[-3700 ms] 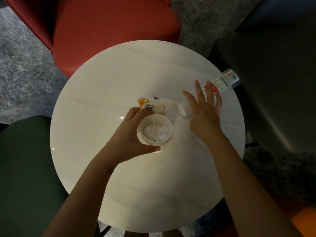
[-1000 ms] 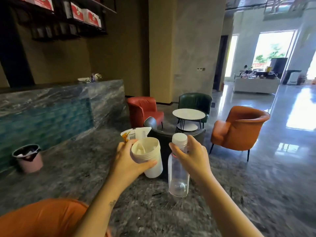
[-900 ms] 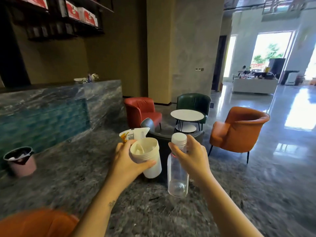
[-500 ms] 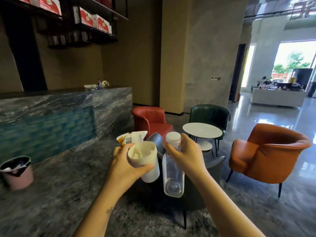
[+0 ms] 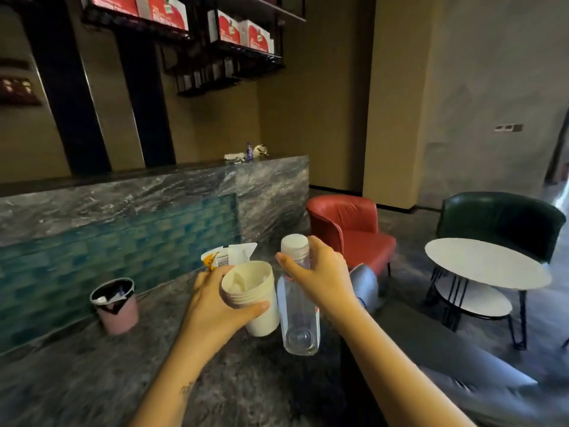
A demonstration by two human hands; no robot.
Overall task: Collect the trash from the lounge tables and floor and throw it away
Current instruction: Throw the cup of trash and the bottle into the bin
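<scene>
My left hand (image 5: 215, 306) grips a stack of white paper cups (image 5: 255, 298) with crumpled paper inside, and pins a white and orange snack wrapper (image 5: 229, 255) behind the cups. My right hand (image 5: 320, 277) holds an empty clear plastic bottle (image 5: 298, 315) by its neck, just under the white cap; the bottle hangs upright beside the cups. A pink trash bin (image 5: 115, 305) with a black liner stands on the floor at the left, against the tiled counter front.
A marble counter (image 5: 154, 192) runs along the left. A red armchair (image 5: 351, 231) is ahead, a dark green armchair (image 5: 498, 221) and a round white table (image 5: 486, 266) with a lower shelf are at the right. A grey chair (image 5: 365, 283) stands just behind my hands. The floor is dark marble.
I lifted the bottle off the table, then stood up. Over the last second the view has swung left, so the pink bin now sits nearer the middle. Both hands keep their grip.
</scene>
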